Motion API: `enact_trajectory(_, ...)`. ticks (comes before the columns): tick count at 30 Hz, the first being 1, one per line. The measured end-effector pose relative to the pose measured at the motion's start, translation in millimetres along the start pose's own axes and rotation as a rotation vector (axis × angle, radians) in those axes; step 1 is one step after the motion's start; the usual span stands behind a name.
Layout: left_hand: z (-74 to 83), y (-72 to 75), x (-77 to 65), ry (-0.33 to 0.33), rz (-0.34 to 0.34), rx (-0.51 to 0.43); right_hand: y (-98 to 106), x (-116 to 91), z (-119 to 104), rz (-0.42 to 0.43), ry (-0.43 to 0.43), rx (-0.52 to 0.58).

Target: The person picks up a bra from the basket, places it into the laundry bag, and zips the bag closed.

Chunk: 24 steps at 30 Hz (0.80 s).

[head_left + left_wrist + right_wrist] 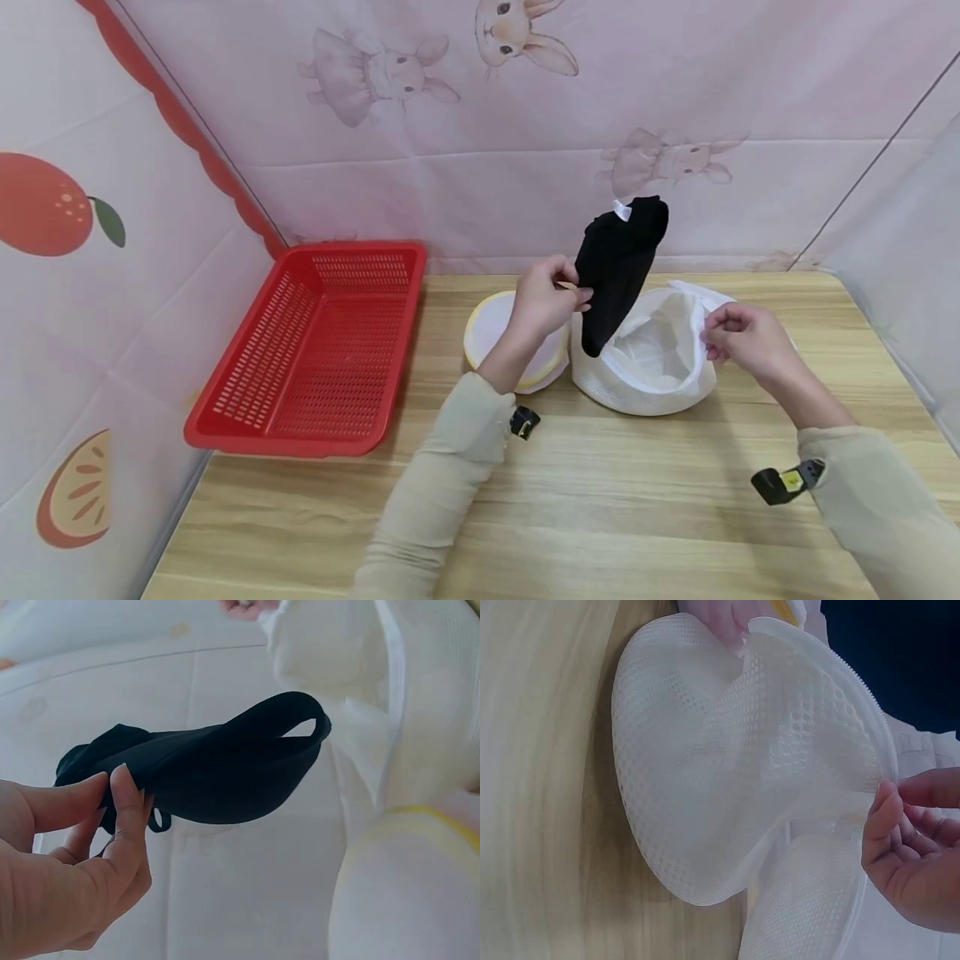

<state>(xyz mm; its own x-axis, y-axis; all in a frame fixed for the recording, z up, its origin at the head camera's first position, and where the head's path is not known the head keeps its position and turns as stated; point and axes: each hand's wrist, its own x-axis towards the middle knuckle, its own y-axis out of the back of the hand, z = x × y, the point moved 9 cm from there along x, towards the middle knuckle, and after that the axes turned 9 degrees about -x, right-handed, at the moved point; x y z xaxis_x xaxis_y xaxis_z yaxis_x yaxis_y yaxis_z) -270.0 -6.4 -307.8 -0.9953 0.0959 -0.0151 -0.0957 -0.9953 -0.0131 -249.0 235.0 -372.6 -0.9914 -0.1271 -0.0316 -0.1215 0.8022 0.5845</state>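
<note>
My left hand (546, 298) pinches a small black garment (621, 258) between thumb and fingers. The garment hangs beside and above an open white mesh laundry bag (637, 396); a white tag shows at its upper end, and the left wrist view shows a thin black loop under it. With thumb and fingertips, my right hand (750, 337) pinches the zippered rim (877, 739) of the bag on its right side. The bag stands on the table with its mouth facing up, and its visible inside is white.
A round white bag with yellow trim (491, 325) lies left of the mesh bag, partly behind my left wrist. Further left stands a red perforated basket (322, 362). Fabric walls with printed rabbits and fruit border the wooden table (622, 500).
</note>
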Motion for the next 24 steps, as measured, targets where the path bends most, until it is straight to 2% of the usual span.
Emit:
enact_trajectory(5,-8.1,-13.6,2.6,0.018,-0.008,-0.033,5,1,-2,0.015,-0.009,-0.027)
enact_trajectory(11,-22.4,-27.0,4.8,0.064,-0.001,-0.123,11,2,-5,0.03,-0.013,-0.036)
enact_trajectory(24,-54.7,-36.7,11.0,0.091,0.021,-0.247,12,4,-5,0.007,-0.011,-0.027)
